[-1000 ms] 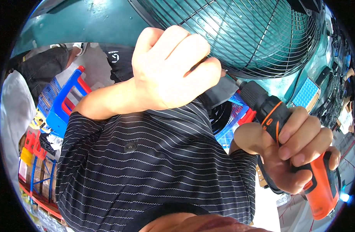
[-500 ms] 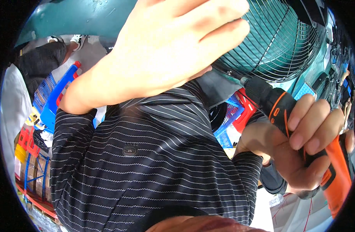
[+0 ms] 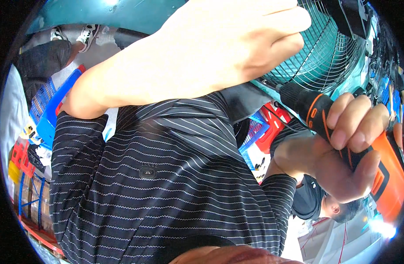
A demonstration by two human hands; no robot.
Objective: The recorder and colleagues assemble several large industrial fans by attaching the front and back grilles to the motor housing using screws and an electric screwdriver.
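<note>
My right hand is wrapped round an orange and black cordless drill, its grip running toward the lower right. The drill's dark chuck points up and left at the lower rim of a black wire fan guard. Whether the bit touches a screw there, I cannot tell. Across the upper middle reaches my left hand, fingers curled in, beside the guard's left side. It covers part of the guard, and its fingertips are hidden, so what they hold does not show.
A teal surface spans the top, under the guard. Blue crates stand at left, and a red bin sits below the drill. Another person's legs show at upper left; a person in dark clothing is at lower right.
My left hand has shifted right along the guard, fingers more curled. The drill has moved slightly right and up in my right hand. More of the person at lower right shows.
</note>
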